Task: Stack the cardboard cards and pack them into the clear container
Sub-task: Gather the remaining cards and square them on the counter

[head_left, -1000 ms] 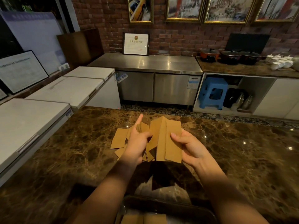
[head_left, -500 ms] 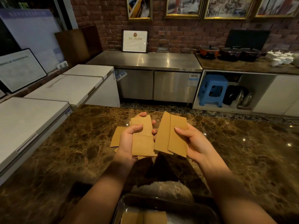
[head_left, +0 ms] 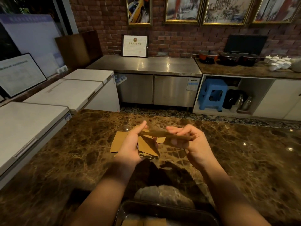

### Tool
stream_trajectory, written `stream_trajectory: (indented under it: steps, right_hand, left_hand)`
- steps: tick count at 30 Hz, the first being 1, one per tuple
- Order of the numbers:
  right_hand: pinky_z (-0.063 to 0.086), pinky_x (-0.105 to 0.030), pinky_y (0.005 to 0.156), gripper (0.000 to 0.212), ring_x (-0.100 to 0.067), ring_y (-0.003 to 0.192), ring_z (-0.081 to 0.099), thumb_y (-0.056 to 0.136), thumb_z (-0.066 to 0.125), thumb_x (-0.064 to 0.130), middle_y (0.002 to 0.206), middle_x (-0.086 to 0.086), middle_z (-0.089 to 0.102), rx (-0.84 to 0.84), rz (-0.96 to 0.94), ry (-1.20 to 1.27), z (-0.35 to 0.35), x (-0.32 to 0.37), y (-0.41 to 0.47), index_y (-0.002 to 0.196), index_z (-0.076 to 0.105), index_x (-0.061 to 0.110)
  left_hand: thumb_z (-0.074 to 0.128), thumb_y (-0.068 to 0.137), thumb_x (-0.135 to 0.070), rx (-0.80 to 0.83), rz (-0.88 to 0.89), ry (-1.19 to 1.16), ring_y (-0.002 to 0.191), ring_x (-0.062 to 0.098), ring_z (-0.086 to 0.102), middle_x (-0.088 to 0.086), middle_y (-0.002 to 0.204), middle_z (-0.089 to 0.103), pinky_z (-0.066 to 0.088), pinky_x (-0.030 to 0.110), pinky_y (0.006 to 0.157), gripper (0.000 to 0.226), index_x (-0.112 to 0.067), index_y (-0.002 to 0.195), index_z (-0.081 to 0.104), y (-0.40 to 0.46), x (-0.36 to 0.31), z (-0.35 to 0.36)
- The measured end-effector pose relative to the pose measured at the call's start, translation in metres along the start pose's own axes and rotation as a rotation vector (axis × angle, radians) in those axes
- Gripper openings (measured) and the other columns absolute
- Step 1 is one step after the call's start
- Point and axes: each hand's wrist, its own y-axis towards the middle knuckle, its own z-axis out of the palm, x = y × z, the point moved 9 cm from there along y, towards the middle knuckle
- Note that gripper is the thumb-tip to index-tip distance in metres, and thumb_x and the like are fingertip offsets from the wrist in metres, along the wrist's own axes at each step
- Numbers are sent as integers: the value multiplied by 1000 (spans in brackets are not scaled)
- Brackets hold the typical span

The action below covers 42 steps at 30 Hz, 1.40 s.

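Above the marble counter, my left hand [head_left: 131, 144] grips a small stack of brown cardboard cards [head_left: 147, 148], fanned and tilted. My right hand [head_left: 190, 144] holds other cards [head_left: 164, 134] nearly flat and edge-on, blurred, reaching over to the left hand's thumb. One loose card [head_left: 118, 141] lies on the counter behind and to the left of my left hand. The clear container [head_left: 164, 209] sits at the bottom edge, close to me, with cards [head_left: 145, 222] lying inside it.
The brown marble counter [head_left: 244, 160] stretches wide on both sides of my hands. White chest freezers [head_left: 32, 121] line the left. Beyond the counter stand a steel cabinet [head_left: 154, 79], a blue stool [head_left: 212, 93] and pots on a far shelf.
My right hand has tipped its cards from upright to almost flat and swung them left onto the left hand's stack. The left hand's cards have dropped lower and tilted.
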Motion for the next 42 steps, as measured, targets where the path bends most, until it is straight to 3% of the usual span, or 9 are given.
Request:
stream_trajectory:
  steps: [6,10,16,20,23,29,35,38,42]
  right_hand:
    - [59,-27,84,50,-15,111,70,81,65,-20,108,4,78,8,29,-251,-6,-2,1,83,82,27]
    - [63,-36,70,30,-21,100,74,81,71,24,113,-6,76,-242,290,171,-19,-31,-12,111,72,25]
    - [63,-40,63,27,-24,87,77,88,69,16,97,-7,80,-253,533,329,23,-55,-26,115,67,18]
    - [63,-39,67,19,-21,88,77,95,63,16,97,-2,80,-312,433,94,-7,-30,-10,113,68,21]
    - [57,-54,88,17,-25,97,74,92,67,15,100,-2,79,-123,389,-216,-14,-7,6,108,73,21]
    - [49,-54,96,20,-23,102,69,87,73,25,103,3,77,161,415,-572,16,5,19,106,73,28]
    - [59,-55,85,25,-34,105,68,94,64,18,112,-15,72,-182,589,52,-6,-18,9,119,66,15]
    - [57,-55,90,33,-38,110,66,93,61,4,121,-22,65,-351,625,416,-15,-34,-1,125,58,9]
    - [58,-47,90,38,-31,112,65,91,60,-5,120,-16,69,-315,538,338,-14,-36,0,123,66,15]
  left_hand:
    - [58,87,4,-8,89,65,86,38,73,20,117,67,62,47,60,45,-26,120,65,-5,-21,-2]
    - [60,92,1,-74,357,-202,79,33,77,19,115,68,61,48,58,45,-34,120,63,-11,-44,-14]
    - [70,88,-2,-67,611,-16,81,19,77,9,104,73,61,35,63,45,-30,122,63,-22,-46,-1]
    - [62,74,-66,-12,407,67,96,31,76,10,109,78,61,54,76,58,-33,122,66,-20,-44,-2]
    - [50,73,-81,57,204,187,99,36,74,14,113,76,60,54,75,68,-32,115,74,-20,-41,-3]
    - [70,79,-51,254,-86,412,79,34,76,24,99,76,61,39,57,55,-17,122,71,-27,5,24]
    - [58,78,4,308,-22,243,84,40,74,27,110,73,62,45,65,60,-24,131,61,-21,9,15]
    - [54,76,6,264,50,95,75,38,72,24,96,74,61,52,69,64,-23,132,60,-16,0,8]
    - [56,86,-3,201,57,65,69,35,70,21,85,73,60,50,65,45,-17,128,60,-16,0,7]
